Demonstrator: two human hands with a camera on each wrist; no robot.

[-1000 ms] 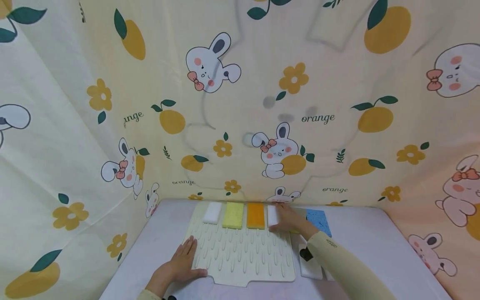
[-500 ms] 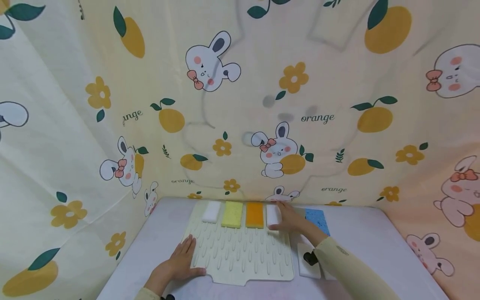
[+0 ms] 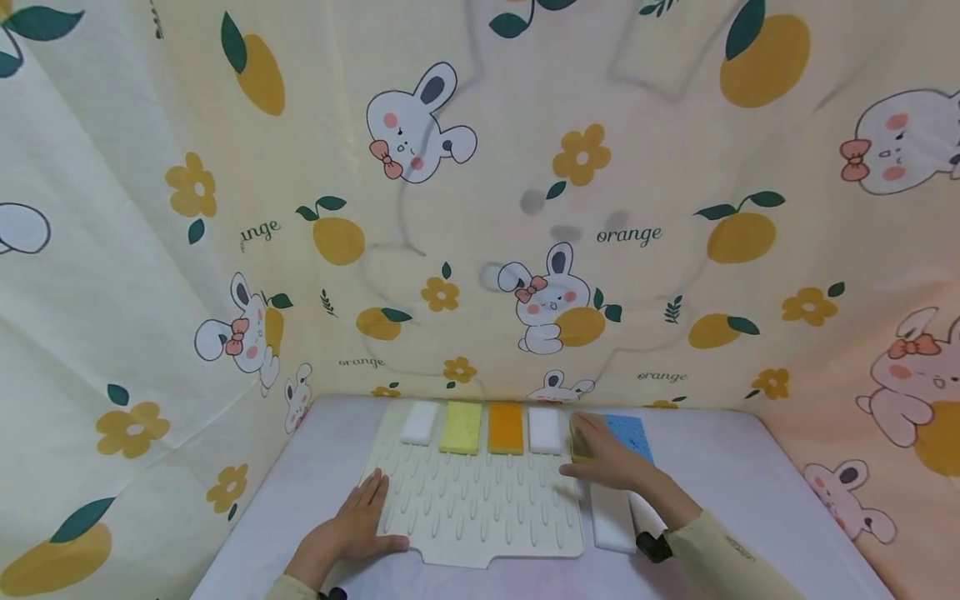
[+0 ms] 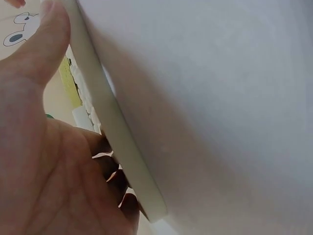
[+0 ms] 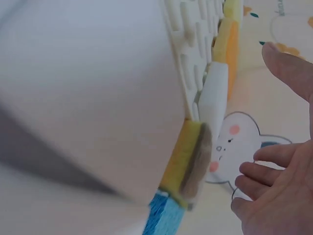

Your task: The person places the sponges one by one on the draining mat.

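My left hand [image 3: 356, 521] rests with straight fingers on the left edge of a cream ridged draining mat [image 3: 480, 508]; its thumb lies at the near corner. In the left wrist view the thumb [image 4: 51, 36] touches the mat's rim [image 4: 129, 152]. Along the far edge stand a white sponge [image 3: 420, 422], a yellow sponge [image 3: 461, 427], an orange sponge [image 3: 506, 428] and another white sponge [image 3: 544, 431]. Beside the mat's right edge, my right hand [image 3: 609, 457] hovers over a yellow sponge with a grey-brown layer [image 5: 186, 161]. Its fingers are spread, apart from the sponge in the right wrist view.
A blue sponge [image 3: 632, 435] lies right of the two-layered one. Nearer the person, a white block [image 3: 612, 523] and a second white block [image 3: 647, 512] lie on the white table [image 3: 735, 492], partly behind the right forearm. A patterned cloth [image 3: 480, 317] rises behind the table.
My right hand has left the white sponge at the mat's far right and shifted right, over the yellow and grey-brown sponge. The left hand has stayed on the mat.
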